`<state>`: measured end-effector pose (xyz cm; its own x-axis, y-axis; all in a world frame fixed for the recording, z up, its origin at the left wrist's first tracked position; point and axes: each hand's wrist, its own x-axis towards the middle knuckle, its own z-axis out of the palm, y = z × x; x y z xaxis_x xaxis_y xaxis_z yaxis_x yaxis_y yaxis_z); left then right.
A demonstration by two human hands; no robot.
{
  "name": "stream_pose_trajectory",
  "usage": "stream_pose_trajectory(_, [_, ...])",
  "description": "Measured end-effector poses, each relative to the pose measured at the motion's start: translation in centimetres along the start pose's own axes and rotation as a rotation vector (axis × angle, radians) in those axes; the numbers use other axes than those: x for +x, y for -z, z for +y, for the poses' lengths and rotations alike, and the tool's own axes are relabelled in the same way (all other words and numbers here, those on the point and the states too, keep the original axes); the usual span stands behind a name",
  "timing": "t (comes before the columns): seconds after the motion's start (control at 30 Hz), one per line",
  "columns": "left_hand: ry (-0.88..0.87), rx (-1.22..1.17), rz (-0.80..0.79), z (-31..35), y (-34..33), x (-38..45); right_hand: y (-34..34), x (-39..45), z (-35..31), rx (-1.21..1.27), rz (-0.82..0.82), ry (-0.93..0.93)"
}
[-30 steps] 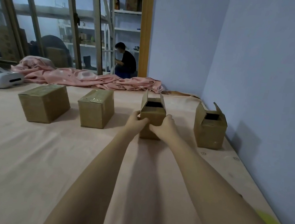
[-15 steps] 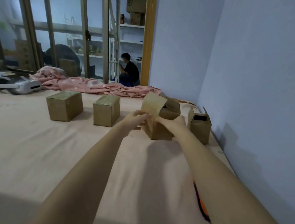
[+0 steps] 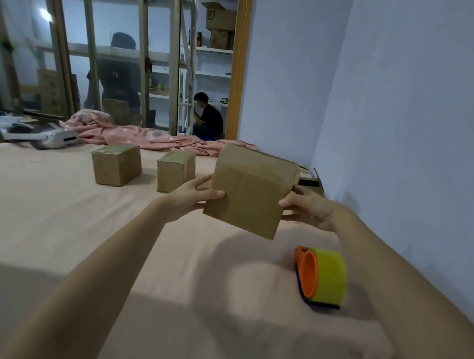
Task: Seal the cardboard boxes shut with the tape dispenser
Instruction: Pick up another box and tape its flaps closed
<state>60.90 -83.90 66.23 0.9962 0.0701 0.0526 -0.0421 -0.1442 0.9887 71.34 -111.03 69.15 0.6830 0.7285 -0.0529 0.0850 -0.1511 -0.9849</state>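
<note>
Cardboard box (image 3: 250, 191) held up between both hands above the pink sheet (image 3: 46, 231).

Its opening faces away, unseen; an open box (image 3: 312, 184) behind it is mostly hidden. Left hand (image 3: 192, 193) grips its left edge, right hand (image 3: 308, 208) its right; the tape dispenser (image 3: 320, 276) lies below-right.

We find a storage or packing room with makeshift living use. We stand over a bed (image 3: 46, 231) under a pink sheet, a crumpled pink blanket (image 3: 157, 139) at its far edge, bare blue walls (image 3: 415, 111) alongside. Small cardboard boxes (image 3: 116, 163) and a tape dispenser (image 3: 320, 276) lie on it. Behind glass partitions (image 3: 112, 47), white shelves (image 3: 215, 50) carry cartons.
</note>
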Motion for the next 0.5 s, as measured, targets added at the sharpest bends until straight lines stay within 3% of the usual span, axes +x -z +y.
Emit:
stream_pose_trajectory(0.17, [-0.044,0.172,0.059,-0.9,-1.7,-3.6,-2.6,-2.4,1.2,-0.054,0.279,0.218])
stream_pose_trajectory(0.27, [-0.111,0.176,0.077,-2.1,-2.7,-5.7,-4.5,-4.9,3.1,-0.092,0.323,0.295])
stream_pose_trajectory(0.5, [-0.13,0.021,0.084,-5.7,-4.0,-9.5,-7.4,-8.6,5.0,-0.243,0.397,0.286])
